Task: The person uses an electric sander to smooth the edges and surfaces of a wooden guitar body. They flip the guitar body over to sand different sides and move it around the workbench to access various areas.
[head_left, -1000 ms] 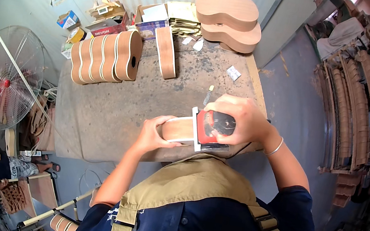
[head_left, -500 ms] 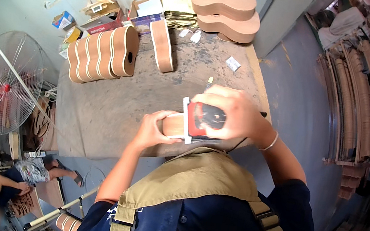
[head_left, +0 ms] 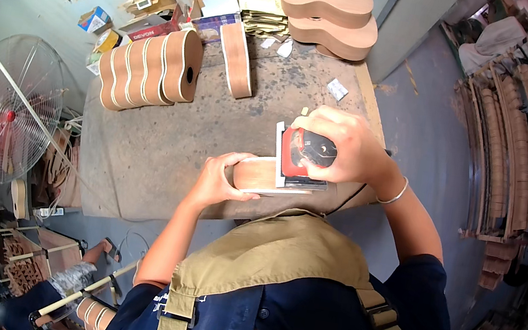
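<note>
An electric sander [head_left: 316, 150] with a red and black body and a pale flat base rests on the wooden side of a small guitar body [head_left: 255, 174] with white edging. My right hand [head_left: 350, 144] wraps over the top of the sander, fingers curled round its far side. The guitar body lies edge-up near the front of the workbench [head_left: 163, 149]. Its left end is clasped by my left hand [head_left: 217, 178], thumb on the near edge and fingers on the far one. The sander and my right hand cover the body's right end.
Several guitar bodies stand in a row [head_left: 148, 70] at the back left, beside a single one [head_left: 235, 60]. Boxes [head_left: 149, 36], folded yellow bags [head_left: 261, 9] and two stacked guitar bodies [head_left: 329, 13] line the back. A fan [head_left: 9, 114] is left; a person [head_left: 70, 279] is lower left.
My right hand has slid the sander to the right along the guitar body, uncovering more of its side. My left hand keeps its hold. The person at lower left has shifted position.
</note>
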Motion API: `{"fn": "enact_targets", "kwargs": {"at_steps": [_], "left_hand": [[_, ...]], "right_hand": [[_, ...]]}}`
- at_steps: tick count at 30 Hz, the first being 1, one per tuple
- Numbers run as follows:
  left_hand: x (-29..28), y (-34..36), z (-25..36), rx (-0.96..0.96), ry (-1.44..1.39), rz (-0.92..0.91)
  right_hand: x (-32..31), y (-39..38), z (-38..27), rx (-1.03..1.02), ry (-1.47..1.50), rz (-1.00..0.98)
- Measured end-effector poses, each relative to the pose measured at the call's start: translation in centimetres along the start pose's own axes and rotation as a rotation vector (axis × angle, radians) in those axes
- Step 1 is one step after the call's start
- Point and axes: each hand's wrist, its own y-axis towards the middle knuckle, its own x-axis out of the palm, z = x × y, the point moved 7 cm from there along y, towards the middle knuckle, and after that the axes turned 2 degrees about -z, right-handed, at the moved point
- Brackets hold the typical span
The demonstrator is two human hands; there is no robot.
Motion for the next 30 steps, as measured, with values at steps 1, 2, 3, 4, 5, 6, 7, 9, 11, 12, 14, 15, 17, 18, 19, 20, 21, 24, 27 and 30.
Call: {"fn": "enact_targets", "kwargs": {"at_steps": [1, 2, 3, 4, 5, 6, 7, 9, 11, 12, 14, 15, 17, 18, 19, 20, 21, 24, 27, 30], "left_hand": [[0.0, 0.0, 0.1, 0.005, -0.006, 0.003], [0.0, 0.0, 0.1, 0.009, -0.013, 0.006], [-0.1, 0.0, 0.2, 0.014, -0.019, 0.009], [0.0, 0.0, 0.0, 0.011, -0.025, 0.009], [0.0, -0.1, -0.2, 0.008, -0.032, 0.009], [0.0, -0.1, -0.4, 0.005, -0.038, 0.009], [-0.1, 0.0, -0.5, -0.007, -0.038, 0.005], [-0.2, 0.0, -0.7, -0.031, -0.038, -0.003], [-0.1, 0.1, -0.7, -0.026, -0.042, -0.013], [-0.1, 0.2, -0.6, -0.024, -0.044, -0.017], [0.0, 0.2, -0.3, -0.004, -0.034, -0.005], [0.0, 0.1, -0.2, 0.006, -0.029, 0.001], [-0.1, 0.3, -0.4, -0.004, -0.040, -0.011], [-0.2, 0.3, -0.6, -0.009, -0.046, -0.016], [-0.4, 0.1, -0.9, -0.007, -0.055, 0.002], [-0.5, 0.0, -1.2, -0.005, -0.064, 0.020], [-0.7, -0.1, -1.4, -0.004, -0.072, 0.039], [-0.8, -0.3, -1.5, -0.006, -0.087, 0.039], [-0.6, -0.1, -1.6, 0.014, -0.044, 0.021], [-0.4, 0.2, -1.5, 0.019, -0.040, -0.005]], "right_hand": [[-0.1, -0.1, 0.1, 0.001, -0.005, 0.008], [-0.2, -0.2, 0.3, 0.002, -0.009, 0.016], [-0.2, -0.2, 0.4, 0.003, -0.014, 0.024], [-0.2, -0.2, 0.5, 0.007, -0.023, 0.014], [-0.2, -0.2, 0.5, 0.011, -0.032, 0.005], [-0.2, -0.3, 0.5, 0.015, -0.041, -0.005], [-0.2, -0.3, 0.6, 0.018, -0.032, -0.008], [-0.2, -0.5, 0.6, 0.022, -0.015, -0.015], [-0.1, -0.4, 0.2, 0.014, -0.014, 0.001], [-0.1, -0.3, 0.0, 0.010, -0.013, 0.010], [0.1, -0.1, 0.0, 0.037, -0.011, -0.025], [0.2, 0.0, 0.0, 0.049, -0.010, -0.043], [-0.1, -0.2, 0.2, 0.030, 0.000, -0.026], [-0.2, -0.3, 0.4, 0.020, 0.005, -0.019], [-0.2, -0.4, 0.7, 0.023, 0.023, -0.020], [-0.3, -0.5, 1.0, 0.027, 0.042, -0.022], [-0.3, -0.6, 1.3, 0.030, 0.062, -0.023], [-0.6, -0.6, 3.4, 0.006, 0.032, 0.051], [-0.4, 0.3, 4.2, 0.113, 0.030, 0.010], [-0.2, 1.7, 3.8, 0.090, -0.005, 0.039]]}}
